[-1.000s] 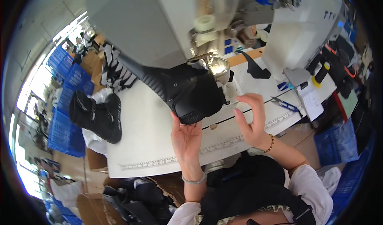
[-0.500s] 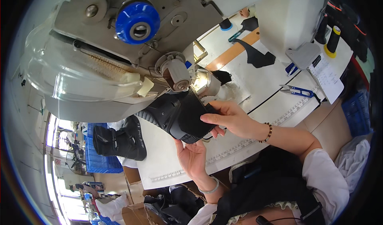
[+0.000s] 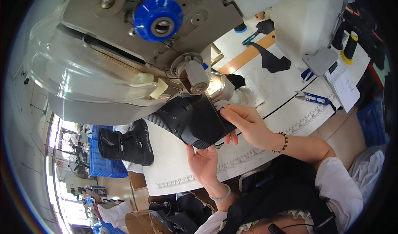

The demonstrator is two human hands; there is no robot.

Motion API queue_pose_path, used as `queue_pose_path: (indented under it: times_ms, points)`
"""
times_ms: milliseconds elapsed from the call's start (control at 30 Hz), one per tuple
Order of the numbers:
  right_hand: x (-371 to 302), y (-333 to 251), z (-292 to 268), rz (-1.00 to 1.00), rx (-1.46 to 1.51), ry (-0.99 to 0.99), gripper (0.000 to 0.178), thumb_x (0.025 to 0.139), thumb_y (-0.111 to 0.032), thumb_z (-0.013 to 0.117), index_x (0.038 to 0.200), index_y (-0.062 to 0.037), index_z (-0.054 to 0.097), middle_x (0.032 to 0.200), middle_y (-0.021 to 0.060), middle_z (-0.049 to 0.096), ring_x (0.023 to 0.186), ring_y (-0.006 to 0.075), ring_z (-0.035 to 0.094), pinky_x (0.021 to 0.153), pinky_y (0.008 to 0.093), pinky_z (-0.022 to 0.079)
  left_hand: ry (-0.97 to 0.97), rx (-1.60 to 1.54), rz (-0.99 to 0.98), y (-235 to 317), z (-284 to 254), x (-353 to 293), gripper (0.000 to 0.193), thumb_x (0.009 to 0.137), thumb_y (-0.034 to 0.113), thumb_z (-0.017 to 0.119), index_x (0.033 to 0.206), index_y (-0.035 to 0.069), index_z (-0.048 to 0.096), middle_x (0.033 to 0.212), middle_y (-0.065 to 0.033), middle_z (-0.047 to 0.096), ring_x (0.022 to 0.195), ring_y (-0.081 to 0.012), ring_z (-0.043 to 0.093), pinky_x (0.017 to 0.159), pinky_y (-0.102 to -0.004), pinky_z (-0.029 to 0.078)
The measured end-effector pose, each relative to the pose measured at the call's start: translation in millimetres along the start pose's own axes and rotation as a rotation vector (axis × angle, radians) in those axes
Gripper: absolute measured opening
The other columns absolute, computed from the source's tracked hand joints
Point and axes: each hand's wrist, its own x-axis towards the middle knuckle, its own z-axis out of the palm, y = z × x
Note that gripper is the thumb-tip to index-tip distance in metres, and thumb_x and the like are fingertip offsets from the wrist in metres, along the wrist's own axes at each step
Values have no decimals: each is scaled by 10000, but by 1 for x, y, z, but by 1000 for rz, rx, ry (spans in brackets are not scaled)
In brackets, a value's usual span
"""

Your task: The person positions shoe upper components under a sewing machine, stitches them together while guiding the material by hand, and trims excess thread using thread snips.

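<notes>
A black boot upper (image 3: 203, 124) with ribbed, padded panels lies under the head of an industrial sewing machine (image 3: 199, 39). My right hand (image 3: 252, 128) pinches its right edge close to the lit needle area, thumb on top. Below its lower edge, my left hand (image 3: 203, 163) grips it from underneath; the left fingertips are partly hidden by the upper. The machine's head covers the far end of the upper, and the needle itself cannot be made out.
A black boot (image 3: 126, 143) stands left, by a blue crate (image 3: 101, 165). Blue thread snips (image 3: 313, 97), a black cut piece (image 3: 271, 60) and a thread cone (image 3: 350, 47) lie or stand right on the white table (image 3: 178, 172). A cardboard box (image 3: 141, 222) sits below.
My right hand has shifted up along the upper's edge, its fingers now pinched closer together. The left hand keeps its hold below. The whole view has shifted slightly.
</notes>
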Motion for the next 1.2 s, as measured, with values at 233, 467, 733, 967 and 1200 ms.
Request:
queue_pose_path:
  times_ms: [233,467,733,967,1200]
  points:
    - [5,-15,0,116,-135,-13,275,901,-269,532,801,-13,531,642,26,547,480,85,541,405,197,401,-31,2,37,-9,-3,7,306,922,233,462,1118,9,537,1132,-119,591,1086,-226,541,960,-388,415]
    - [4,-14,3,75,-120,42,261,871,-247,588,780,-11,521,575,11,516,437,61,516,366,193,375,-32,338,203,-18,-19,-2,247,923,222,466,1015,11,555,976,-83,625,877,-193,588,824,-357,467]
    - [5,-11,3,106,-97,40,233,873,-223,590,801,-11,525,583,1,511,428,59,500,358,186,361,-414,2813,1259,-27,30,-26,459,655,-71,584,1105,-29,503,1193,-179,495,1099,-317,503,934,-431,395]
    - [4,-20,1,127,-102,42,200,874,-193,587,793,-21,527,631,-12,503,438,48,484,372,177,359,-919,2574,1558,-31,61,19,401,672,-107,490,1043,-26,618,1099,-162,601,1081,-283,557,929,-378,450]
    - [6,-21,-1,122,-140,76,179,872,-168,589,783,-29,523,602,-34,463,454,26,459,396,164,359,-956,2614,1505,-23,60,20,376,674,-95,459,993,-16,642,1042,-157,628,1029,-274,591,897,-363,472]
